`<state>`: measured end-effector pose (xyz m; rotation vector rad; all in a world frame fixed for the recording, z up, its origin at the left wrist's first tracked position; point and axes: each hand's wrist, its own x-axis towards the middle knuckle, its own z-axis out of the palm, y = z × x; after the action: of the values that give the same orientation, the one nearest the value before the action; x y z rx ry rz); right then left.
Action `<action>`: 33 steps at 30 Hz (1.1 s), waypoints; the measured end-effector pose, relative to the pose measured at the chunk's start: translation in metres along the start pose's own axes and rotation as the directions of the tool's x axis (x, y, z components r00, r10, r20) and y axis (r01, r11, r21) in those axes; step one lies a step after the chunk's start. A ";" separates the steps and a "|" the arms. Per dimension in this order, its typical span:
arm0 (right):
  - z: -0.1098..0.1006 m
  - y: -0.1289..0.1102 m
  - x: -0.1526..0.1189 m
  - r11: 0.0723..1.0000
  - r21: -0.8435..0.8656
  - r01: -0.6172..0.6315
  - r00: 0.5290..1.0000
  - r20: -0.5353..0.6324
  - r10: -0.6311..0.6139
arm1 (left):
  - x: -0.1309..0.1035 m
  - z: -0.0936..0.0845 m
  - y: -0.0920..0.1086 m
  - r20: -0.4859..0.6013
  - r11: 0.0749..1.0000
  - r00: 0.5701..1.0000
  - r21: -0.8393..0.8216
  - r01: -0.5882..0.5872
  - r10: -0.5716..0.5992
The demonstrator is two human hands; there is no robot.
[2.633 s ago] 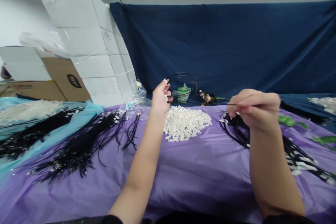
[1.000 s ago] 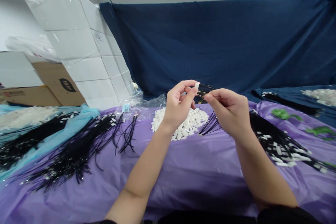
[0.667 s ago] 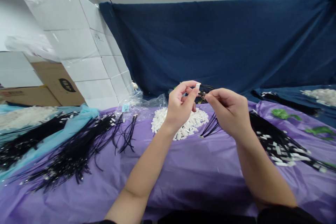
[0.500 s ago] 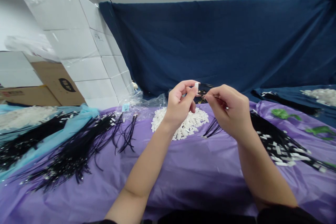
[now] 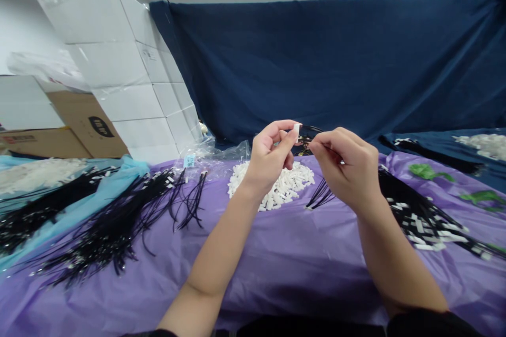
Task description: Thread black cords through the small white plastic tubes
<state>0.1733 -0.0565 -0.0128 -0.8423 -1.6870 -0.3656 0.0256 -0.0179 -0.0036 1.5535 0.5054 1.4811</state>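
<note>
White piece [image 5: 296, 132] pinched at mid-frame

Purple bench cloth [image 5: 300, 263] spans the lower frame, edged by black cord bundles [image 5: 103, 226] at left and right. White heap [image 5: 285, 193] sits just below centre. Right hand [image 5: 350, 166], fingers drawn together, pinches a thin cord [image 5: 304, 140]; left hand [image 5: 269, 156] closes thumb and forefinger on the white piece.

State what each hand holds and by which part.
Left hand: a white piece, by its left side. Right hand: apparently a black cord; the pinch spot is hidden.
</note>
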 end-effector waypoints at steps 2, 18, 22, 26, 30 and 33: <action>-0.001 0.000 0.000 1.000 0.003 -0.012 1.000 0.012 0.012 | -0.001 0.001 0.001 0.005 0.999 1.000 0.017 -0.031 0.031; 0.011 0.001 -0.005 0.958 -0.273 0.089 0.991 -0.074 -0.113 | 0.000 -0.004 0.005 0.019 1.000 1.000 0.006 0.007 -0.007; 0.014 0.017 0.000 0.980 -0.198 -0.031 0.992 -0.127 0.006 | 0.002 -0.014 0.008 0.057 0.999 0.998 0.041 0.007 -0.009; 0.017 0.036 0.003 0.902 0.161 -0.400 0.893 0.288 0.345 | 0.010 -0.026 0.004 0.121 0.998 0.990 0.032 0.063 -0.066; 0.021 0.054 0.005 0.722 0.225 -0.654 0.711 0.510 0.485 | 0.027 -0.053 -0.010 0.081 0.950 0.970 0.239 0.203 -0.227; 0.015 0.068 0.008 0.801 -0.041 -0.597 0.736 0.368 0.568 | 0.039 -0.088 -0.025 -0.199 0.780 0.939 0.523 0.345 -0.282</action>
<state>0.2099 0.0029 -0.0225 -1.3894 -1.6443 0.3171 -0.0419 0.0544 -0.0122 1.7104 1.2904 1.2143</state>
